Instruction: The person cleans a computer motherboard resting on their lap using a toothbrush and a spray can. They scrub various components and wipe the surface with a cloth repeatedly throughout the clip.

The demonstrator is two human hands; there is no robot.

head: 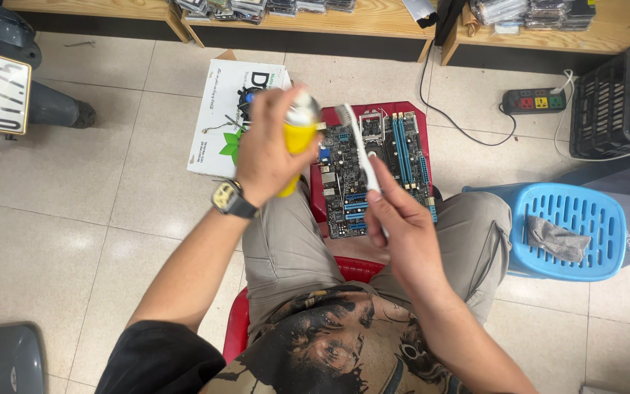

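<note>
Above the motherboard [377, 171], the left hand [267, 149] grips a yellow can [299, 138], the right hand [399, 219] a toothbrush [359, 149].

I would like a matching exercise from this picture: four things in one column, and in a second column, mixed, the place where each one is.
Things:
1. yellow spray can
2. white toothbrush
3. grey cloth
4. circuit board

Places:
A. on the blue plastic stool
B. gripped in the left hand
C. lying on the red stool in front of the person
D. held in the right hand, bristles over the board

Pairs: 1-B, 2-D, 3-A, 4-C
</note>
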